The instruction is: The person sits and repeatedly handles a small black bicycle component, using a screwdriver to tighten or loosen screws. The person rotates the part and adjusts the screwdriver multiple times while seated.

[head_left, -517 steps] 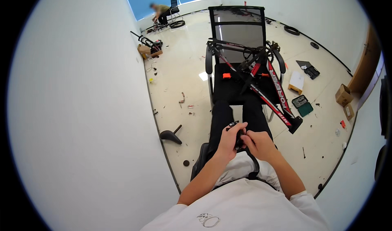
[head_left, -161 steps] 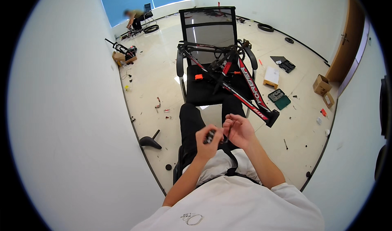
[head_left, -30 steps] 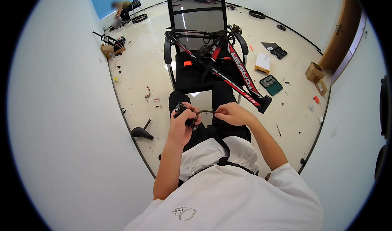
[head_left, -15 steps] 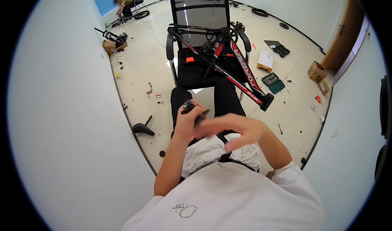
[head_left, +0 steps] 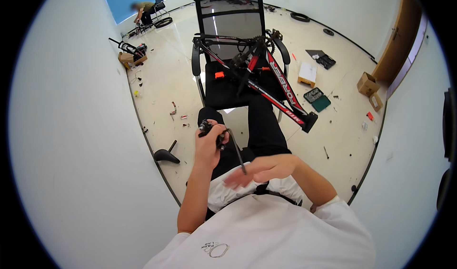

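Observation:
My left hand, closed, grips a small black metal bicycle part with silvery ends, above my left thigh. The fingers cover much of the part, so its exact kind is unclear. From it an L-shaped hex key slants down toward my lap, its short bent end at the part. My right hand lies by the key's lower end, fingers stretched out and somewhat blurred. Ahead, a red, black and white bicycle frame rests across a black mesh office chair.
An orange-red item sits on the chair seat. On the floor lie a saddle, an open green tool case, a white-topped box and cardboard boxes. Another person bends over parts far left.
My right hand has moved from beside my left hand down toward my lap, uncovering the hex key. My left hand has shifted slightly left and turned the black part.

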`<state>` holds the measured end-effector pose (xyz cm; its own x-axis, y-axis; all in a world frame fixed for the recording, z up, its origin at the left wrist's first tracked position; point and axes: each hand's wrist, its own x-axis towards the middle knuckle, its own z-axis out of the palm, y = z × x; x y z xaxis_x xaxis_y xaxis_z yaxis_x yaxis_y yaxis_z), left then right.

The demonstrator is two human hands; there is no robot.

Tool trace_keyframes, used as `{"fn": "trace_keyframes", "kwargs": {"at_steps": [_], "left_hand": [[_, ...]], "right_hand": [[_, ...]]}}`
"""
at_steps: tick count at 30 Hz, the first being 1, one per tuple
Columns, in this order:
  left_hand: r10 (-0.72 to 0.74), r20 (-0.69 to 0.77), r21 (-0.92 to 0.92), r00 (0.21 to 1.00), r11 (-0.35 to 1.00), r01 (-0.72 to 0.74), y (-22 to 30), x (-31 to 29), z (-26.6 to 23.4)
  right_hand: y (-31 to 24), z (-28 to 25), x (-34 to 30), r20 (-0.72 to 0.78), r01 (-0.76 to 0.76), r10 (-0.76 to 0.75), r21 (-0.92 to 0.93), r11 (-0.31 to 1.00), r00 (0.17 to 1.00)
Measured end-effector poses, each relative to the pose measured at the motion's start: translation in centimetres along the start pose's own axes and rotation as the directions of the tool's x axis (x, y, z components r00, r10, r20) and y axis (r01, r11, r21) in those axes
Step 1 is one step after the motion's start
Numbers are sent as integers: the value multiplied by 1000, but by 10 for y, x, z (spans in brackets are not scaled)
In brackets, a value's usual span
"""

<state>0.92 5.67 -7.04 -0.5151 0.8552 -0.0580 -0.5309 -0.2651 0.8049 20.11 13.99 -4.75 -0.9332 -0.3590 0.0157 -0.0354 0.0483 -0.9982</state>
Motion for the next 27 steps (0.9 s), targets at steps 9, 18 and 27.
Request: {"fn": "trace_keyframes", "kwargs": {"at_steps": [9,18,27], "left_hand": [[-30,132,39,991,999,25,-8,-28,37],[-28,-6,149,1000,988,28,-41,-30,25],[-51,31,48,998,998,49,-15,-10,26]], "right_hand": [[23,-83,-8,-524,-378,146,-369,849,839],[-71,-12,24,-407,319,-333,-106,942,851],[5,-24,-4,87,57,-56,-8,998,995]]}}
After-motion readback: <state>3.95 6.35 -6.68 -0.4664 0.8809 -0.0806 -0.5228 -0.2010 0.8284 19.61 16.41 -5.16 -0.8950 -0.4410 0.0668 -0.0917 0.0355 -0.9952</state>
